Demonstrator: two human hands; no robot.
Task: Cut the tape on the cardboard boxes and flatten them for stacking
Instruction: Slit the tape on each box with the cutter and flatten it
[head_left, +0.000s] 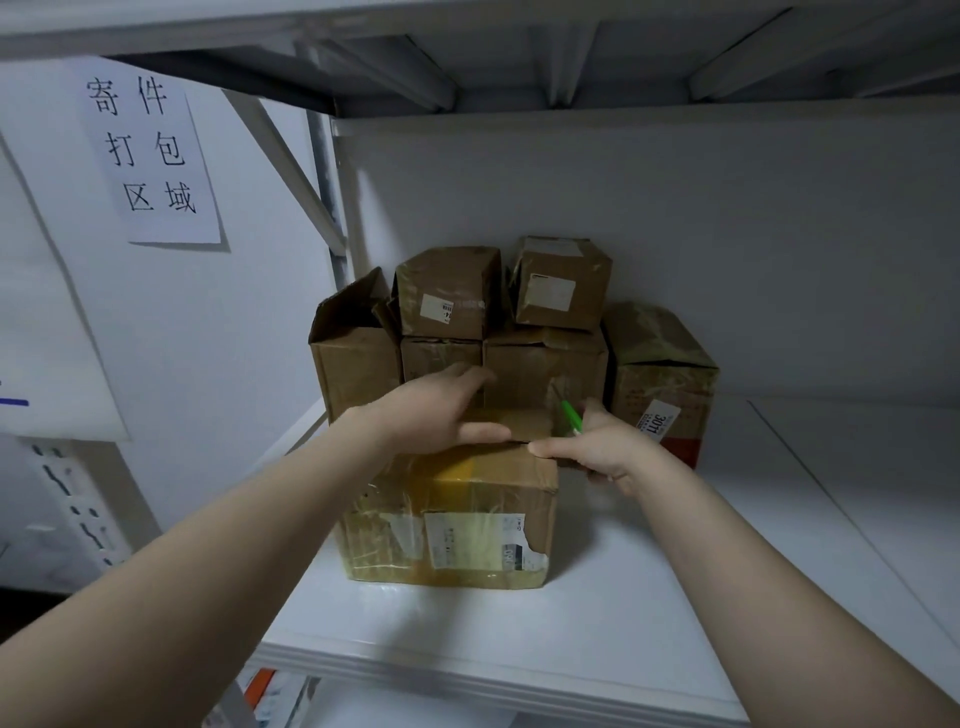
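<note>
A taped cardboard box (457, 525) with a torn shipping label stands on the white shelf (649, 597) in front of me. My left hand (441, 410) lies on its top, fingers over the far flap and thumb along the flap's near edge. My right hand (597, 452) is at the box's top right corner; it holds a green-handled cutter (570, 415) that points up and away, and its fingers touch the flap edge. The cutter's blade is not visible.
Several more cardboard boxes (452, 296) are stacked against the back wall behind the front box, one open at the left (353, 353) and one with a red patch at the right (665, 384). A paper sign (150, 150) hangs on the left wall. Another shelf hangs overhead.
</note>
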